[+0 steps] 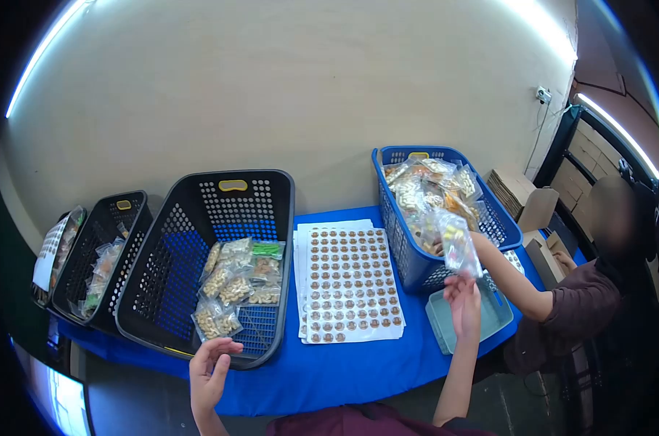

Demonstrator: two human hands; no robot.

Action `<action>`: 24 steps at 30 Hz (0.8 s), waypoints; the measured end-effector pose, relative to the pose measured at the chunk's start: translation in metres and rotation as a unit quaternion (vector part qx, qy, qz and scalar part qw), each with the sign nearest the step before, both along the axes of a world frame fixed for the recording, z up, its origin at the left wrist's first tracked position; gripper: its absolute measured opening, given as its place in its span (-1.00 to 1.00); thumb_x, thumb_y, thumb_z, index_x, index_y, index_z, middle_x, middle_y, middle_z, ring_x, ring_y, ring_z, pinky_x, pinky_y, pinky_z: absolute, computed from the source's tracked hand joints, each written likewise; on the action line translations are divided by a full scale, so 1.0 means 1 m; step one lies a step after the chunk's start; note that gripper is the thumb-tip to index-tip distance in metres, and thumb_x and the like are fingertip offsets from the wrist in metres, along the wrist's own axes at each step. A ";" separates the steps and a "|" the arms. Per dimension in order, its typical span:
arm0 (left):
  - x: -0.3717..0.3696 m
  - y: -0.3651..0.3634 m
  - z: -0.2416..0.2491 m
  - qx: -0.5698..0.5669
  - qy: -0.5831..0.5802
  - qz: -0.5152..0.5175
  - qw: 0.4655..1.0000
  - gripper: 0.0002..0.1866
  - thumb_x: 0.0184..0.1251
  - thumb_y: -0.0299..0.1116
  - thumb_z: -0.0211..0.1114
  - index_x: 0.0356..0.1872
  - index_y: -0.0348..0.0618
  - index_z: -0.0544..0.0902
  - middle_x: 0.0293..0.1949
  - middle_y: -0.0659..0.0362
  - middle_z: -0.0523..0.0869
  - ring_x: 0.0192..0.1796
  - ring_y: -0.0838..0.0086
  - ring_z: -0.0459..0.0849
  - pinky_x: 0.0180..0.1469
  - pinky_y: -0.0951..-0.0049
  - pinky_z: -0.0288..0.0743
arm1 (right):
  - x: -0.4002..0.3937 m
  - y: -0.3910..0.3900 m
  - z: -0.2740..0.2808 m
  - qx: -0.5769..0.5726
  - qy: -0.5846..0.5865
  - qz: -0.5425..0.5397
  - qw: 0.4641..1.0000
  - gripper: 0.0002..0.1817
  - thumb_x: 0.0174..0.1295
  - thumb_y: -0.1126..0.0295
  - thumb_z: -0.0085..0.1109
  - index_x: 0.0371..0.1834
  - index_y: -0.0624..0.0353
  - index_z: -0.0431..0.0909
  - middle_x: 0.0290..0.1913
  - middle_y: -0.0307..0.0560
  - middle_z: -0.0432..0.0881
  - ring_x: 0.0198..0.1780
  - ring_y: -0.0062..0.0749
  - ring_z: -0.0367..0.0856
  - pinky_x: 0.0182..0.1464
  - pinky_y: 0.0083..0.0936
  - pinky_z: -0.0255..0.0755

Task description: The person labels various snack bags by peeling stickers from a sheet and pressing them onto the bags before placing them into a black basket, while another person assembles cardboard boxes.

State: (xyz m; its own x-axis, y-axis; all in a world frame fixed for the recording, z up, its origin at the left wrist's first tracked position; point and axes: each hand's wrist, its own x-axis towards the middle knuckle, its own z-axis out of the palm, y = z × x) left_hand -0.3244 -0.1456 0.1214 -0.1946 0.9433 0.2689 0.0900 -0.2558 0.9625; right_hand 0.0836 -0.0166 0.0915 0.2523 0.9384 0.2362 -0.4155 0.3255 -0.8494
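My right hand (464,299) grips the lower end of a clear plastic packet (456,245) with colourful bits inside. The packet is held up in front of the blue basket (409,258), which is heaped with packets of nuts and snacks (434,190). Beside the near rim of the large black basket (137,309), my left hand (209,374) is raised with its fingers curved, thumb apart and nothing in it. Several clear packets of pale nuts (235,289) lie in that basket, along with a packet showing green (267,249).
Sheets of round stickers (352,287) lie on the blue tablecloth (344,370). A teal tray (438,320) sits below the blue basket. At right a co-worker's arm (522,283) reaches toward the blue basket. More black baskets (129,211) stand left, cardboard (509,190) right.
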 end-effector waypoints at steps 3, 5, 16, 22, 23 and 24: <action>-0.008 -0.003 -0.006 -0.016 0.032 -0.007 0.999 -0.78 0.18 -0.53 0.08 -0.14 -0.35 0.47 -0.24 0.03 0.63 -0.16 0.43 0.60 -0.07 0.51 0.42 | -0.016 0.025 -0.006 -0.049 -0.001 0.044 0.998 -0.64 0.27 0.18 -0.06 -0.14 0.31 0.44 -0.37 -0.18 0.52 -0.40 -0.64 0.41 -0.29 -0.69 0.32; -0.015 -0.006 -0.004 -0.016 0.062 0.015 0.998 -0.79 0.16 -0.53 0.09 -0.17 -0.35 0.50 -0.27 0.04 0.65 -0.19 0.45 0.61 -0.10 0.51 0.43 | -0.025 0.039 -0.030 -0.095 -0.047 0.076 0.991 -0.68 0.26 0.23 -0.05 -0.14 0.30 0.44 -0.38 -0.18 0.52 -0.42 -0.62 0.43 -0.29 -0.68 0.34; -0.068 0.086 0.063 0.016 0.128 -0.087 0.988 -0.82 0.24 -0.45 0.06 -0.20 -0.32 0.51 -0.35 0.14 0.64 -0.23 0.52 0.60 -0.15 0.54 0.46 | -0.065 0.026 -0.173 -0.225 -0.303 0.156 0.913 -0.85 0.07 0.41 0.08 -0.56 0.26 0.46 -0.57 -0.18 0.48 -0.51 -0.59 0.43 -0.41 -0.66 0.31; -0.093 0.247 -0.031 -0.111 0.462 -0.135 0.870 -0.64 0.16 -0.18 0.14 -0.16 -0.27 0.51 -0.28 0.01 0.63 -0.20 0.26 0.61 -0.10 0.36 0.45 | -0.058 0.003 -0.263 -0.276 -0.699 0.296 0.590 -0.09 -0.11 -0.04 0.22 0.25 0.21 0.06 0.13 0.36 0.25 0.14 0.10 0.28 0.13 -0.22 0.23; -0.102 0.272 -0.065 -0.150 0.551 -0.133 0.810 -0.59 0.12 -0.11 0.16 -0.17 -0.26 0.53 -0.25 -0.03 0.63 -0.19 0.18 0.60 -0.07 0.30 0.44 | -0.062 -0.004 -0.274 -0.326 -0.657 0.325 0.597 -0.05 -0.12 -0.11 0.20 0.27 0.18 0.02 0.19 0.42 0.14 0.22 0.24 0.14 0.20 -0.18 0.15; -0.106 0.289 -0.092 -0.195 0.602 -0.146 0.761 -0.59 0.10 -0.09 0.16 -0.19 -0.24 0.55 -0.22 -0.03 0.62 -0.16 0.16 0.59 -0.05 0.28 0.43 | -0.074 -0.012 -0.270 -0.347 -0.683 0.337 0.548 -0.02 -0.14 -0.12 0.22 0.28 0.17 0.00 0.23 0.46 -0.02 0.25 0.32 0.03 0.20 -0.11 0.12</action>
State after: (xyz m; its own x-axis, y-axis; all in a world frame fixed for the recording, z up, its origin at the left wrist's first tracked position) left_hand -0.4304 0.1433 0.0293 0.2037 0.9530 -0.2245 0.9603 -0.1498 0.2356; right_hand 0.0096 -0.0286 -0.1789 -0.1740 0.6931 -0.6995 0.9340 -0.1088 -0.3402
